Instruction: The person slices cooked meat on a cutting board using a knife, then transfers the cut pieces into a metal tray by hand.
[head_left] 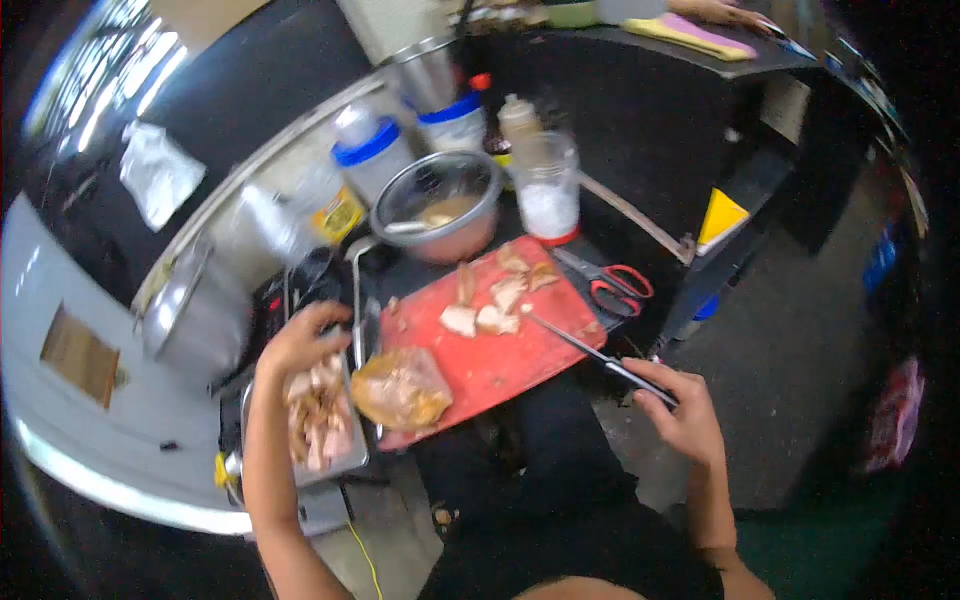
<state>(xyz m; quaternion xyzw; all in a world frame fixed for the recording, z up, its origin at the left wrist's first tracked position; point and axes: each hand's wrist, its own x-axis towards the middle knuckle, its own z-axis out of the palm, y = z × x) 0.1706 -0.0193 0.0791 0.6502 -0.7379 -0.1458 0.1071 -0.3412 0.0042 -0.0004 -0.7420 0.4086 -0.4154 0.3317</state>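
My right hand (685, 415) is wrapped round the dark handle of a knife (570, 340). The thin blade points left over the red cutting board (480, 370), its tip beside several cut chunks of cooked chicken (497, 320). A larger whole piece of chicken (402, 388), with yellowish skin, lies at the board's near left corner. My left hand (305, 340) hovers left of the board with its fingers apart and nothing visible in them. Beneath it is a metal tray (352, 455) holding more chicken pieces (320, 425), partly hidden by my hand and forearm.
Red-handled scissors (622, 290) lie right of the board. Behind it stand a metal bowl (440, 205) containing liquid, a clear tub of white grains (549, 210), a squeeze bottle (520, 120) and blue-lidded containers (370, 150). A large metal pot (200, 315) sits at the left.
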